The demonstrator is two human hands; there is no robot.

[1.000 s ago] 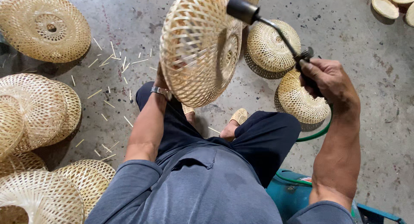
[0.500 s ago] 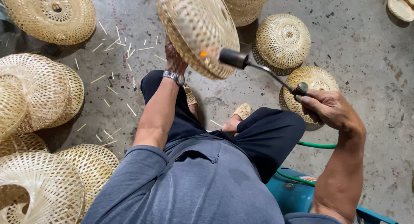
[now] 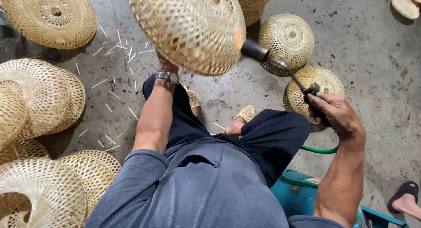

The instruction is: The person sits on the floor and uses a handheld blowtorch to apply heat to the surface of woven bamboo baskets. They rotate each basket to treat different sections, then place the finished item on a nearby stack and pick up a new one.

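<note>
Woven bamboo basket [image 3: 188, 28] up in the air at top centre, dome side toward the camera, held from behind by the left hand [image 3: 165, 63], mostly hidden by the weave, so only the wrist with a metal wristwatch [image 3: 168, 77] showing; fingers gripping the basket somewhere underneath, can't tell exactly where. Right hand [image 3: 333, 116] clenched tight round the handle of a gas torch [image 3: 280, 65], thin neck running up-left, dark nozzle right at the basket's right edge with a small orange glow there. Green hose [image 3: 320, 150] curling out below the right wrist, teal tank [image 3: 298, 195] just beside the right thigh. Seated, dark trousers, grey shirt, woven sandals [image 3: 246, 113] on the concrete floor [image 3: 372, 70]. Two more round baskets [image 3: 287, 37] on the floor behind the torch, another pile stacked along the left side [image 3: 39, 96], flat one at top left. Bamboo splinters [image 3: 114, 48] scattered around. Someone else's foot in a black slipper [image 3: 405, 197] at bottom right
</note>
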